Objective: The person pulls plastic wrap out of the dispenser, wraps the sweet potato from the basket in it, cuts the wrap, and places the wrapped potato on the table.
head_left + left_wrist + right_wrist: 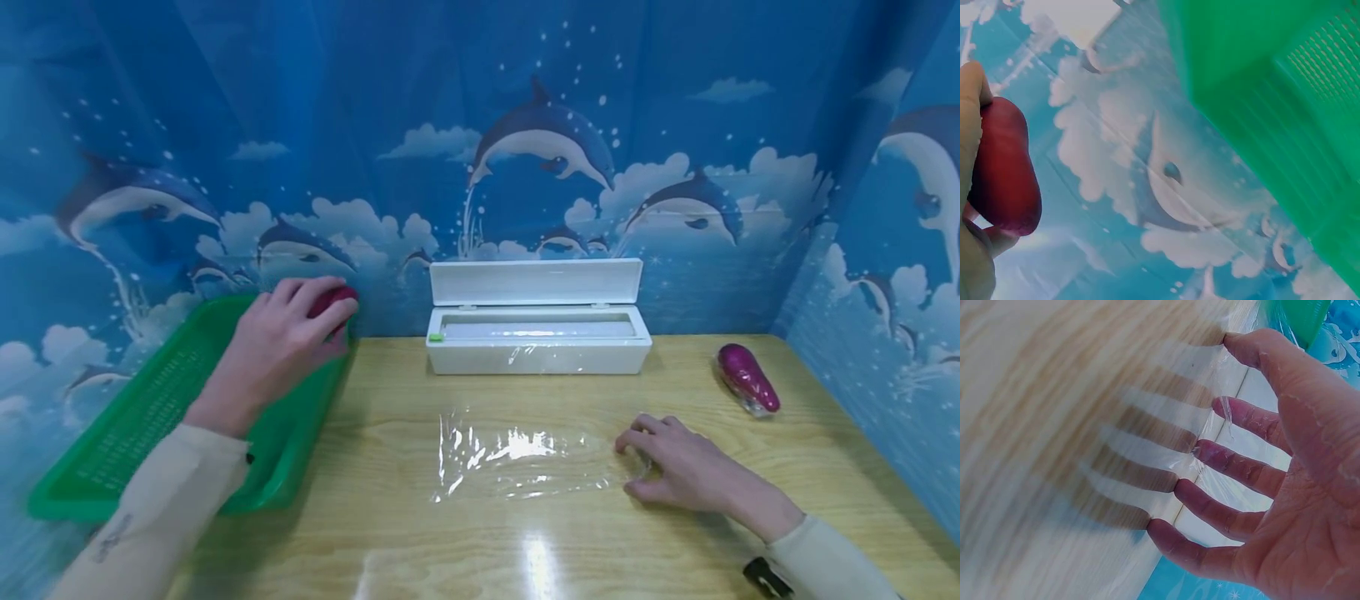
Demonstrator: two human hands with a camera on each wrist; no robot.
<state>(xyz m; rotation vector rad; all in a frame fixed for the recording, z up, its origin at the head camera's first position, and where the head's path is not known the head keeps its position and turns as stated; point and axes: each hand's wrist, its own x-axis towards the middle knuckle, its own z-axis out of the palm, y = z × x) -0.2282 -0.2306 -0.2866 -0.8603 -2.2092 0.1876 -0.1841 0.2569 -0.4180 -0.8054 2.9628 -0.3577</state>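
My left hand [273, 342] grips a dark red, smooth, oblong fruit or vegetable [1007, 165] above the far right part of a green basket [300, 450]. Its exact kind is unclear. A flat sheet of clear plastic wrap [517, 458] lies on the table, glinting. At the sheet's right end rests my right hand [682, 467], fingers spread and fingertips touching the tabletop, with the film's edge by them in the right wrist view. Farther right lies a purple eggplant [746, 377] wrapped in clear film.
A white plastic-wrap dispenser box [540, 358] stands at the back of the wooden table [420, 550], its lid [536, 283] raised and a green cutter slider [436, 337] at its left. A blue dolphin-print curtain [375, 83] hangs behind and at the sides.
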